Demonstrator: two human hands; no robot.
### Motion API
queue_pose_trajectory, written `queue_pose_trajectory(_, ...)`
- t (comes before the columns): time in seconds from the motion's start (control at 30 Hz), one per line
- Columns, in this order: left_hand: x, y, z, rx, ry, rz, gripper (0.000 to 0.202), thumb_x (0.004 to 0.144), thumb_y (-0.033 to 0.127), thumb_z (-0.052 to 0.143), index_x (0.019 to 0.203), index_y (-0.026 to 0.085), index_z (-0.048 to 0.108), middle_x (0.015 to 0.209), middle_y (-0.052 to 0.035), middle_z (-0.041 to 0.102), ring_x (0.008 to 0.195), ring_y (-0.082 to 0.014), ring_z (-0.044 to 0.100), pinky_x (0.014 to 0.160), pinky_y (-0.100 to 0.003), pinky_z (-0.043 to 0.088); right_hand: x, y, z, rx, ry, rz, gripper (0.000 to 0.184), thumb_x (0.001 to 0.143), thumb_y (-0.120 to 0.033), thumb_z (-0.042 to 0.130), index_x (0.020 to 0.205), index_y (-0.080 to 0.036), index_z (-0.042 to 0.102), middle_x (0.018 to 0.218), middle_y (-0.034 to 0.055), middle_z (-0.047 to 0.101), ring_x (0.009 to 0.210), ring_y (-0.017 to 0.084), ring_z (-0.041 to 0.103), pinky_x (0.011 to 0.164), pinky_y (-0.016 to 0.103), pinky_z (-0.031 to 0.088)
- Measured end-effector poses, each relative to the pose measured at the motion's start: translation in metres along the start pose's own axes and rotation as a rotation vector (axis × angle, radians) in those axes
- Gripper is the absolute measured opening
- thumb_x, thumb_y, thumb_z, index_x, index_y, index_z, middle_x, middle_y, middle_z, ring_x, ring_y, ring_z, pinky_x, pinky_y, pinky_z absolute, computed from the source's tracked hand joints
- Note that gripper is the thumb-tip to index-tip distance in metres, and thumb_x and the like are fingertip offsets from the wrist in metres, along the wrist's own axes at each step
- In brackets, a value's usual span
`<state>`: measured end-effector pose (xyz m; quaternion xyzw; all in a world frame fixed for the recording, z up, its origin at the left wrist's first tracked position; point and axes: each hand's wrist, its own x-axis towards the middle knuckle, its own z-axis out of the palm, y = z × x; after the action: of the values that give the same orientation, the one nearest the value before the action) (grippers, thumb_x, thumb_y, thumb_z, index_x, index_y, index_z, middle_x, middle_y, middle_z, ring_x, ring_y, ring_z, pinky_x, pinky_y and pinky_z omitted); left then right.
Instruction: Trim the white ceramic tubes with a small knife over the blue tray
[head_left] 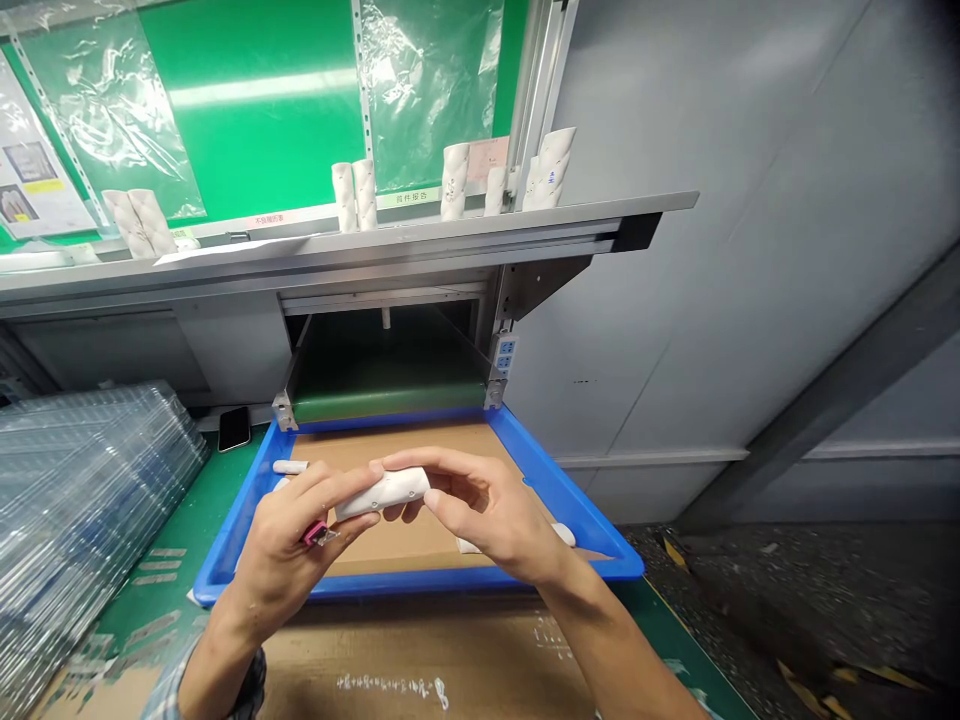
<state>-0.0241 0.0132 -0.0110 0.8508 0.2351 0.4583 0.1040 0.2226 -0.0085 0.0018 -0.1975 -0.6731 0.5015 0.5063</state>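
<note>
Your left hand (300, 545) grips one end of the white tube (384, 494), with a small pink object (316, 533) pinched in its fingers; your right hand (484, 510) curls around the other end. Beneath both hands sits a blue tray (536, 470) lined with cardboard (405, 545), holding more white pieces (290, 467).
</note>
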Motion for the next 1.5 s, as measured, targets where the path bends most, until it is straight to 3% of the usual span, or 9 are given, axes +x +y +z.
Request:
queue_pose_trajectory(0.17, -0.001, 0.0, 0.0, 0.028, -0.004, 0.015, 0.036, 0.105, 0.023, 0.071, 0.141, 0.024, 0.068, 0.099, -0.0052, 0.074, 0.08, -0.0143, 0.066, 0.072, -0.023, 0.053, 0.001, -0.002, 0.001, -0.015, 0.016, 0.006, 0.038, 0.103, -0.044, 0.071, 0.13, -0.018, 0.077, 0.111, 0.0098, 0.082, 0.098, 0.022, 0.078, 0.09, 0.034, 0.062)
queue_pose_trajectory(0.43, 0.001, 0.003, -0.002, 0.032, -0.007, 0.019, 0.034, 0.105, 0.023, 0.07, 0.139, 0.024, 0.069, 0.096, -0.0044, 0.074, 0.07, -0.0121, 0.062, 0.063, -0.021, 0.051, 0.001, -0.003, 0.0, 0.0, 0.037, 0.033, 0.038, 0.108, -0.042, 0.058, 0.126, -0.015, 0.078, 0.105, 0.0108, 0.083, 0.096, 0.024, 0.08, 0.089, 0.037, 0.062)
queue_pose_trajectory(0.7, 0.004, 0.005, -0.001, 0.025, 0.003, -0.006, 0.031, 0.106, 0.028, 0.07, 0.136, 0.023, 0.07, 0.089, -0.002, 0.072, 0.066, -0.0116, 0.061, 0.06, -0.02, 0.05, 0.001, 0.002, 0.002, -0.007, 0.04, 0.026, 0.029, 0.102, -0.028, 0.065, 0.128, -0.018, 0.074, 0.105, 0.0075, 0.081, 0.094, 0.02, 0.079, 0.09, 0.034, 0.062)
queue_pose_trajectory(0.97, 0.003, 0.0, 0.001, 0.024, 0.016, -0.022, 0.032, 0.106, 0.028, 0.07, 0.138, 0.024, 0.069, 0.086, -0.0007, 0.069, 0.065, -0.0118, 0.057, 0.061, -0.022, 0.047, 0.0, 0.002, 0.008, -0.139, 0.1, 0.042, 0.034, 0.096, -0.019, 0.068, 0.13, -0.021, 0.072, 0.111, 0.0063, 0.081, 0.099, 0.02, 0.079, 0.094, 0.035, 0.064)
queue_pose_trajectory(1.33, 0.003, -0.005, 0.003, -0.037, 0.022, -0.023, 0.038, 0.102, 0.017, 0.075, 0.137, 0.029, 0.066, 0.11, -0.0024, 0.076, 0.09, -0.0142, 0.069, 0.08, -0.024, 0.053, 0.0, -0.003, 0.015, -0.313, 0.174, -0.062, 0.031, 0.096, -0.016, 0.068, 0.124, -0.026, 0.076, 0.126, 0.0046, 0.08, 0.12, 0.023, 0.075, 0.107, 0.035, 0.061)
queue_pose_trajectory(1.5, 0.001, -0.006, 0.004, 0.018, 0.031, 0.03, 0.04, 0.103, 0.014, 0.072, 0.14, 0.026, 0.065, 0.108, -0.0042, 0.076, 0.089, -0.0143, 0.07, 0.076, -0.023, 0.054, -0.001, 0.002, 0.019, -0.34, 0.243, -0.027, 0.025, 0.097, -0.029, 0.077, 0.121, -0.026, 0.077, 0.118, 0.0056, 0.081, 0.11, 0.024, 0.076, 0.097, 0.034, 0.063)
